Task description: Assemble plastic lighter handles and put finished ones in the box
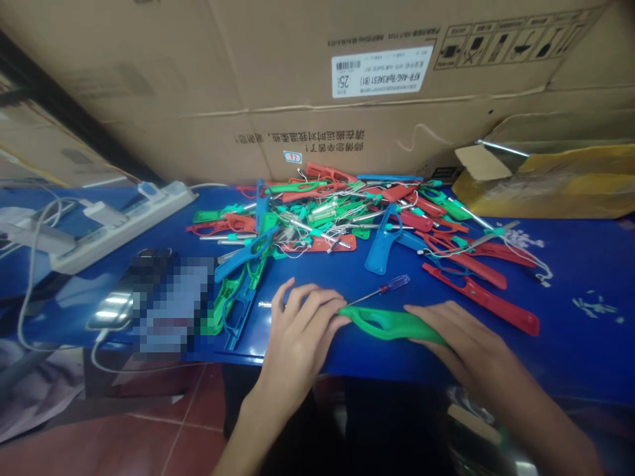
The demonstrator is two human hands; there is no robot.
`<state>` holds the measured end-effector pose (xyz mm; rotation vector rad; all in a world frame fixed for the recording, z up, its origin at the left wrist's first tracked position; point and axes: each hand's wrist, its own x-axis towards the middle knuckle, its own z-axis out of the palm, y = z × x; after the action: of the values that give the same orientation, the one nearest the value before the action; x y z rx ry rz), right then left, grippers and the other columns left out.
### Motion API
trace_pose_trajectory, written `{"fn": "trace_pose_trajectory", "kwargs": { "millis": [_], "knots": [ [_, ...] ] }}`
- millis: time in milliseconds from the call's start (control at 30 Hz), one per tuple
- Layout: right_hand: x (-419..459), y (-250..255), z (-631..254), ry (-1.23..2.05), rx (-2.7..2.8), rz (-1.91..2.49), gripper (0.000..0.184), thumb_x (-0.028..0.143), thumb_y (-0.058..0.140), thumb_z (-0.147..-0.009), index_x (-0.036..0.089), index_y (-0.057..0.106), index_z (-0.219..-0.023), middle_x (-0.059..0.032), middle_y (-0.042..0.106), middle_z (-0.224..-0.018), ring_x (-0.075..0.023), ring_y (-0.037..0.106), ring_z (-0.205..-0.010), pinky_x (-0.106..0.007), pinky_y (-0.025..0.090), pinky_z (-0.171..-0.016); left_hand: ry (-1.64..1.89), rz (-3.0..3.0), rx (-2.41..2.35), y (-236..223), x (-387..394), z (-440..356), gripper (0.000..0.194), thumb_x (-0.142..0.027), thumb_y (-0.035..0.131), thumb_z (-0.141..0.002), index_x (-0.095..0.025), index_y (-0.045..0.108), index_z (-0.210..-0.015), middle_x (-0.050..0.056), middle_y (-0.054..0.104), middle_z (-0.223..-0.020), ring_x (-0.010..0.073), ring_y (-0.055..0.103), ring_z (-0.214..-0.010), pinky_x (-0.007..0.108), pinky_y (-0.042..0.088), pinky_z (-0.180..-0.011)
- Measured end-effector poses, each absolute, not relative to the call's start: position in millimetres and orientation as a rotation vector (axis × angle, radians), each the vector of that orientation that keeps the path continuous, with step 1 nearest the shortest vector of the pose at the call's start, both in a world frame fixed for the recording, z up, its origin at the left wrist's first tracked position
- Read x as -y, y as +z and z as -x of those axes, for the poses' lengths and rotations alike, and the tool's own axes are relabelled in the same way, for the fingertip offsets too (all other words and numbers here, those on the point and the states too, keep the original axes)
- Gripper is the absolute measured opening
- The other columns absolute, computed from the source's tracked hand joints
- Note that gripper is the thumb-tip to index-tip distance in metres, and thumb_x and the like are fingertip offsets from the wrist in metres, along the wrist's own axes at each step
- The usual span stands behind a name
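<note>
A green plastic handle piece [391,324] lies at the front edge of the blue table [570,330]. My left hand [300,330] pinches its left end with curled fingers. My right hand [466,344] lies over its right end, fingers closed on it. Just behind it rests a small screwdriver [381,291] with a red and clear handle. Behind that spreads a heap of red, green and blue handle pieces [357,218] mixed with metal rods and strings.
A white power strip [119,221] with plugs and cables sits at the left. A phone [116,307] lies next to a blurred patch. Big cardboard boxes [307,86] wall off the back, and a yellow-lined box [555,182] stands at the right.
</note>
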<state>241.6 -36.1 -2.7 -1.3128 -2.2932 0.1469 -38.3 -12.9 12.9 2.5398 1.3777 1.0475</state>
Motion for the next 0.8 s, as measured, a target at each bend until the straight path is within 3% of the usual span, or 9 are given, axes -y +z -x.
{"fn": "trace_pose_trajectory", "kwargs": {
  "millis": [133,233,333,433,567,700,800],
  "knots": [
    [39,-4,-242,0.073,2.262,1.324,0.034,0.040,0.045,-0.109,0.026,0.060,-0.136,-0.0038,0.076,-0.113,-0.0167,0.076,-0.099,-0.028,0.061,-0.088,1.556,-2.364,-1.541,10,28,38,0.045,-0.019,0.077,-0.092,-0.020,0.057,-0.133,0.012,0.072,-0.124,0.0317,0.057,-0.128,0.057,0.037,-0.115],
    [43,-6,-242,0.012,2.242,1.333,0.034,0.041,0.046,-0.108,0.025,0.059,-0.136,-0.0037,0.076,-0.115,-0.0170,0.076,-0.101,-0.028,0.061,-0.091,1.997,-2.088,-1.338,2,45,29,0.026,-0.014,0.073,-0.094,-0.020,0.061,-0.117,0.006,0.068,-0.098,0.0250,0.062,-0.102,0.047,0.052,-0.095],
    [45,-5,-240,0.007,2.229,1.316,0.033,0.040,0.046,-0.108,0.024,0.059,-0.135,-0.0034,0.077,-0.114,-0.0171,0.076,-0.102,-0.026,0.060,-0.091,1.799,-1.895,-1.146,-4,54,17,0.005,-0.020,0.064,-0.101,-0.020,0.061,-0.097,0.000,0.060,-0.081,0.0170,0.058,-0.079,0.033,0.052,-0.075],
    [44,-2,-239,0.057,2.207,1.309,0.031,0.038,0.047,-0.108,0.025,0.058,-0.134,-0.0037,0.076,-0.113,-0.0163,0.076,-0.101,-0.024,0.060,-0.089,1.441,-1.626,-1.286,1,48,10,0.019,-0.027,0.057,-0.106,-0.022,0.061,-0.088,-0.001,0.061,-0.080,0.0142,0.059,-0.078,0.026,0.048,-0.073],
    [43,-3,-239,0.126,2.202,1.319,0.030,0.036,0.047,-0.108,0.027,0.058,-0.134,-0.0031,0.074,-0.115,-0.0160,0.075,-0.102,-0.024,0.060,-0.089,1.141,-1.330,-1.427,16,34,16,0.028,-0.045,0.053,-0.106,-0.022,0.069,-0.103,0.001,0.070,-0.092,0.0156,0.066,-0.087,0.026,0.051,-0.081],
    [42,-10,-242,0.138,2.226,1.342,0.030,0.031,0.045,-0.109,0.028,0.057,-0.137,-0.0023,0.074,-0.119,-0.0159,0.074,-0.106,-0.026,0.060,-0.091,0.671,-1.445,-1.430,30,33,31,0.051,-0.056,0.054,-0.103,-0.020,0.068,-0.070,-0.003,0.061,-0.058,0.0126,0.059,-0.057,0.025,0.044,-0.060],
    [39,-12,-242,0.074,2.280,1.308,0.032,0.027,0.041,-0.109,0.027,0.057,-0.137,-0.0030,0.075,-0.121,-0.0192,0.072,-0.112,-0.030,0.061,-0.091,0.568,-1.691,-1.235,38,36,40,0.044,-0.048,0.058,-0.104,-0.021,0.070,-0.072,-0.005,0.063,-0.057,0.0116,0.058,-0.054,0.026,0.043,-0.059]
  ]
}}
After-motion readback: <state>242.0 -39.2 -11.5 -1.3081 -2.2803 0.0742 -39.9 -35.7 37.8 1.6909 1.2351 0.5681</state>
